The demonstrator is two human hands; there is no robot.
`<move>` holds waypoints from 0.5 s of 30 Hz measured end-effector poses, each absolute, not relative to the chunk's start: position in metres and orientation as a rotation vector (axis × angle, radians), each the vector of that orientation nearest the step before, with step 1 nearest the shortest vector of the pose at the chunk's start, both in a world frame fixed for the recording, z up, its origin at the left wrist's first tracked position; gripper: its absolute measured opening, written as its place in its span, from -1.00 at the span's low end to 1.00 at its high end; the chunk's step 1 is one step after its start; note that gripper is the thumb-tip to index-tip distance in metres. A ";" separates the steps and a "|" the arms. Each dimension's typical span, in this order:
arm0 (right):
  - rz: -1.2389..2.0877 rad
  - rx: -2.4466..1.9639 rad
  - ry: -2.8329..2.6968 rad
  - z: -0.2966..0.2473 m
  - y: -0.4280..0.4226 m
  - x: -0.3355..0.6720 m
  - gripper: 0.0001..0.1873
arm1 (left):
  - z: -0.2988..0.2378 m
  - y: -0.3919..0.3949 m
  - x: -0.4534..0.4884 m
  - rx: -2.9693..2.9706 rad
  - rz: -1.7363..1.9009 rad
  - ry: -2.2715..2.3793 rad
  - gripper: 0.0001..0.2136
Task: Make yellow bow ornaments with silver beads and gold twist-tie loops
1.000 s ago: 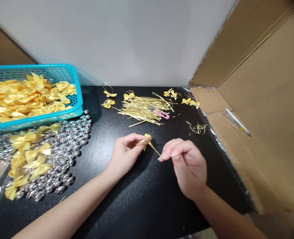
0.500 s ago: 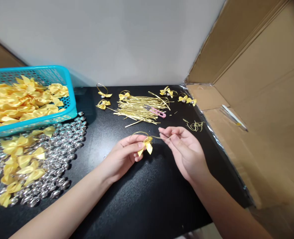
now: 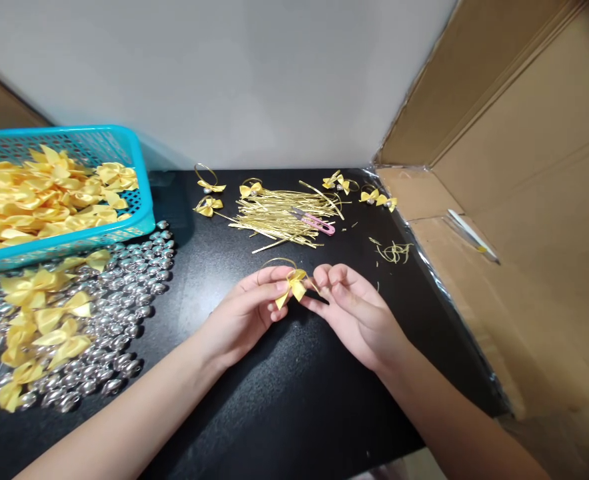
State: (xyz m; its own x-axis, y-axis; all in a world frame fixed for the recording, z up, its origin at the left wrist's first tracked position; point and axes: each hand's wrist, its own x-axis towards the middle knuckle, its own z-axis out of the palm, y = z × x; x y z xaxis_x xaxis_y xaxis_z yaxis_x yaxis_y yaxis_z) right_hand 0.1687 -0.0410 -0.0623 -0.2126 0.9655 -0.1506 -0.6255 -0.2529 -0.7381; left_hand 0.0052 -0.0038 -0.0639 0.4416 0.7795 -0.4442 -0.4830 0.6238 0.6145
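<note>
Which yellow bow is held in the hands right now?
The bow pinched by the left hand, mid-table, its gold wire held by the right hand. The others lie untouched in the blue basket, on the silver beads or along the back.

Left hand (image 3: 244, 312), right hand (image 3: 357, 312): fingertips close together, both in pinch.
</note>
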 end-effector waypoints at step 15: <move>1.711 -0.710 -0.556 -0.063 -0.041 0.167 -0.83 | -0.063 -0.005 0.008 0.370 0.821 0.831 -0.77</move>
